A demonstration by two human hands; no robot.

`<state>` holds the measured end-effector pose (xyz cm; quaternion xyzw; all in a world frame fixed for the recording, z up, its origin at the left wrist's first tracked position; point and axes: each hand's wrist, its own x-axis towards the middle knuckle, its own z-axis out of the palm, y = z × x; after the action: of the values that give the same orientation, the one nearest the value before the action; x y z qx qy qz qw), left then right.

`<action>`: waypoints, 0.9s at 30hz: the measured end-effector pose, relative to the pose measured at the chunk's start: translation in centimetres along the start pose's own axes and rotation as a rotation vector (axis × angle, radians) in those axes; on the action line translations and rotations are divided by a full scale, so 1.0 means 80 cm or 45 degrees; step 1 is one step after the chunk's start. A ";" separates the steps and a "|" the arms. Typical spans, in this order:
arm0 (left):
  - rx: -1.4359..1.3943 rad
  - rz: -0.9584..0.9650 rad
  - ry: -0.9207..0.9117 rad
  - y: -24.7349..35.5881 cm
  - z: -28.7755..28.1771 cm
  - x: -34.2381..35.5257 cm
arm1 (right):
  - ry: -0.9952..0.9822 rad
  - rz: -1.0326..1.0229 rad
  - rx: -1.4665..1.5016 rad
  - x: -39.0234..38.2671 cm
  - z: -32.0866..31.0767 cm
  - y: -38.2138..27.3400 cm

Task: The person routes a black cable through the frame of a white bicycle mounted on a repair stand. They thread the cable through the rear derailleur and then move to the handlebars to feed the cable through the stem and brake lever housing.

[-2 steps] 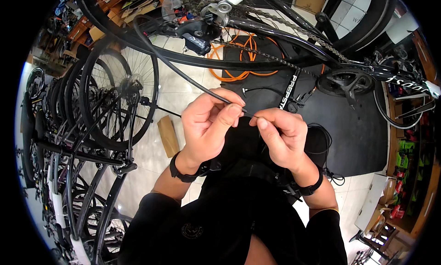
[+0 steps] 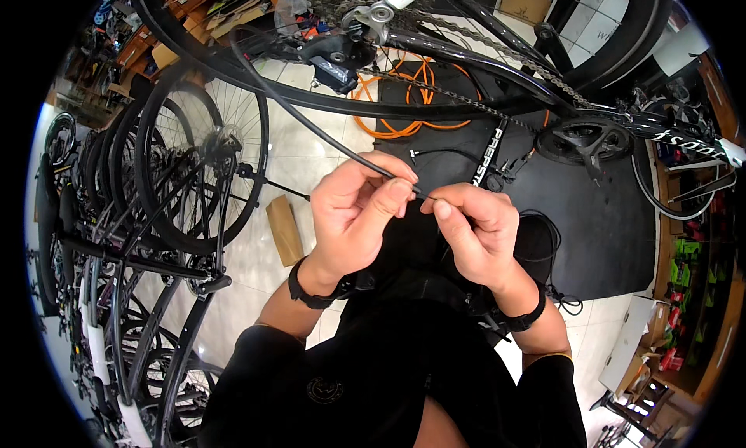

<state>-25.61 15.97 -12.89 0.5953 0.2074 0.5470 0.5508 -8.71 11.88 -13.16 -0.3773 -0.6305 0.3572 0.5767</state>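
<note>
My left hand (image 2: 353,207) is closed, its thumb and fingertips pinching a black cable housing (image 2: 311,132) near its end. From there the housing runs up and left in a curve toward the rear derailleur (image 2: 334,71) of a bicycle. A thin dark cable (image 2: 427,197) sticks out of the housing's end. My right hand (image 2: 478,230) pinches that cable between thumb and index finger, close to the left fingertips. The cable's tip is hidden in the right fingers.
Ahead hangs the bicycle, with its chain, crank (image 2: 584,141) and rear tyre (image 2: 326,104). An orange hose (image 2: 412,128) lies coiled on a black mat (image 2: 606,238). Several bicycles (image 2: 155,238) stand at left, near a brown block (image 2: 284,230) on the tiles. Shelves (image 2: 707,324) line the right.
My left hand has shifted slightly to the right with the housing, toward my right hand. The stretch of cable between the hands looks a little shorter. My right hand is nearly still.
</note>
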 end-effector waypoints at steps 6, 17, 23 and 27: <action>0.055 0.070 0.031 0.005 0.008 0.003 | 0.027 -0.039 0.061 0.009 0.014 0.003; -0.001 0.089 0.007 0.007 0.006 0.002 | -0.102 0.078 0.122 -0.003 0.004 0.000; 0.088 0.035 -0.027 0.012 0.007 0.000 | -0.039 0.061 0.165 0.005 0.014 -0.001; 0.128 0.054 0.041 0.010 0.000 0.000 | -0.106 0.329 0.334 -0.001 0.006 -0.004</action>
<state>-25.91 15.72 -12.22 0.6176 0.2310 0.5569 0.5051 -9.23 11.65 -12.98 -0.3614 -0.5481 0.5228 0.5438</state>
